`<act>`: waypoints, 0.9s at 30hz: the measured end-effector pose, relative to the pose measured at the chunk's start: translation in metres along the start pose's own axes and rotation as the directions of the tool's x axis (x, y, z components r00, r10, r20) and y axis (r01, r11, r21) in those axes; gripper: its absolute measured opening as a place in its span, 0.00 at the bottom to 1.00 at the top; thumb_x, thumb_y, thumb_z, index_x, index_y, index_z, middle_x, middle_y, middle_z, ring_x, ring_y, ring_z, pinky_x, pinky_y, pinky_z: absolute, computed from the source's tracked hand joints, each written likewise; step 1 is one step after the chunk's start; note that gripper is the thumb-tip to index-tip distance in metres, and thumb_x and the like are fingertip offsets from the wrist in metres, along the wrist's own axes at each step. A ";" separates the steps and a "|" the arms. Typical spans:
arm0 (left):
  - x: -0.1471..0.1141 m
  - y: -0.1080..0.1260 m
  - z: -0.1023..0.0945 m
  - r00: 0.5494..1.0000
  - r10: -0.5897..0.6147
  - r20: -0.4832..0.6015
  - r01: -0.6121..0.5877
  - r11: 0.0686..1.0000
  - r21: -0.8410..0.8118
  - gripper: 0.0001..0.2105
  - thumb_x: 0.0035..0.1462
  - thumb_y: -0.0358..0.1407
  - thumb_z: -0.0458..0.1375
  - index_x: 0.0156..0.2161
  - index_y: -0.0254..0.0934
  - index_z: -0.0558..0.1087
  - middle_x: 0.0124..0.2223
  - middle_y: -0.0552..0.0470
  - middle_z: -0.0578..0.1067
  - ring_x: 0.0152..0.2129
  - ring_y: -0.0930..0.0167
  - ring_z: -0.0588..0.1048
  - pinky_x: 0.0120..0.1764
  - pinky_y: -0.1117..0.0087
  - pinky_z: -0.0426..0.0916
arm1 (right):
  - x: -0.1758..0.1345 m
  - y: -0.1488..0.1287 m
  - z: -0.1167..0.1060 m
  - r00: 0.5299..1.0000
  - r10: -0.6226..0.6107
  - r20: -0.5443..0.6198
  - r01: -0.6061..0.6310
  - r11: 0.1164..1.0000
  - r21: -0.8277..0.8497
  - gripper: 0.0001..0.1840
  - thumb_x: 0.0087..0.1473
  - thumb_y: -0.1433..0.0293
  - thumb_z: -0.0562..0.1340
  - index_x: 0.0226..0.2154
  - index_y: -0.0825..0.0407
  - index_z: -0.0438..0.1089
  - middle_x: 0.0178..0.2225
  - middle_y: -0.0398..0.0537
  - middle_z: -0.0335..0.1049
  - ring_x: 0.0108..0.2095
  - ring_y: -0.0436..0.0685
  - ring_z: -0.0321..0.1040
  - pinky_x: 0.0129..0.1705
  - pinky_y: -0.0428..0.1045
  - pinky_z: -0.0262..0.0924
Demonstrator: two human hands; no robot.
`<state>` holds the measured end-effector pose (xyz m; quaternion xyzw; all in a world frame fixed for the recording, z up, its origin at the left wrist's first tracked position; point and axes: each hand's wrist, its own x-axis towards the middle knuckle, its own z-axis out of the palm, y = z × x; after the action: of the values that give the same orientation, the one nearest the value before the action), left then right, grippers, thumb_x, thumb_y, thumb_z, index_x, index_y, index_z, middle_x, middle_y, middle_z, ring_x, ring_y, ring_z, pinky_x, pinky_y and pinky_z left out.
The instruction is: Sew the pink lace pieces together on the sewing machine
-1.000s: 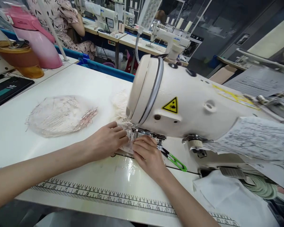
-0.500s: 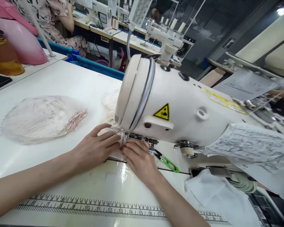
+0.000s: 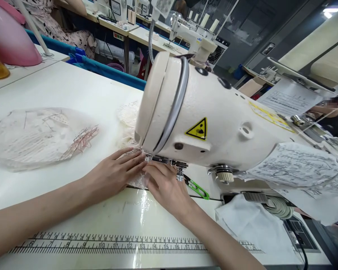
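Note:
A white sewing machine stands over the work, its needle area partly hidden behind the head and my fingers. Pale lace fabric lies under and behind the head, with a piece showing between my hands. My left hand lies on the lace just left of the presser foot, fingers stretched out flat. Close against the foot, my right hand has its fingers bent and pressed together on the lace edge. Green thread snips lie to the right of that hand, partly behind the machine's parts.
A sheer bag of lace scraps and threads lies at left. A printed ruler runs along the front edge. White cloth sits at right. Behind are a blue cloth trough, other sewing machines and a seated person.
The view has shifted slightly, with the table's things drifting left. My left fingers are flatter and straighter than before. My right hand stays by the presser foot, its fingers bent more.

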<state>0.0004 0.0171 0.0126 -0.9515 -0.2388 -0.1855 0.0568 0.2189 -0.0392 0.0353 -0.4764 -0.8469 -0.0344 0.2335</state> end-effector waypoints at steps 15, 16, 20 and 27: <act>-0.002 0.002 0.009 0.998 -0.001 -0.058 0.001 1.000 -0.010 0.21 0.68 0.25 0.48 0.61 0.33 0.73 0.61 0.42 0.77 0.65 0.62 0.69 0.70 0.56 0.58 | -0.011 0.009 0.010 0.979 -0.154 -0.131 0.154 0.988 -0.008 0.13 0.64 0.83 0.60 0.41 0.52 0.75 0.42 0.45 0.82 0.48 0.54 0.78 0.50 0.50 0.66; -0.002 0.002 0.008 0.999 -0.010 -0.043 0.009 1.000 -0.018 0.22 0.68 0.25 0.47 0.62 0.33 0.73 0.62 0.43 0.76 0.66 0.62 0.68 0.70 0.56 0.59 | -0.011 0.009 0.011 0.978 -0.162 -0.133 0.163 0.987 -0.002 0.13 0.64 0.84 0.60 0.41 0.52 0.75 0.41 0.46 0.82 0.48 0.54 0.78 0.50 0.50 0.66; -0.003 -0.001 0.005 1.000 0.021 0.006 -0.020 0.997 -0.078 0.24 0.66 0.26 0.49 0.64 0.35 0.71 0.61 0.43 0.77 0.65 0.61 0.70 0.69 0.56 0.61 | -0.011 0.012 0.014 0.980 -0.170 -0.102 0.171 0.985 -0.003 0.13 0.65 0.82 0.60 0.40 0.51 0.75 0.40 0.45 0.82 0.47 0.53 0.78 0.52 0.50 0.67; 0.000 -0.003 0.004 0.999 0.027 -0.044 -0.028 0.999 -0.039 0.23 0.65 0.26 0.47 0.60 0.31 0.75 0.61 0.42 0.77 0.63 0.60 0.71 0.69 0.56 0.60 | -0.008 0.011 0.015 0.975 -0.190 -0.113 0.187 0.982 -0.037 0.13 0.66 0.81 0.58 0.38 0.51 0.74 0.38 0.43 0.81 0.45 0.51 0.77 0.53 0.50 0.68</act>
<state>0.0000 0.0203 0.0092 -0.9514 -0.2207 -0.2101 0.0456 0.2261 -0.0356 0.0168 -0.3943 -0.8727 -0.0953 0.2718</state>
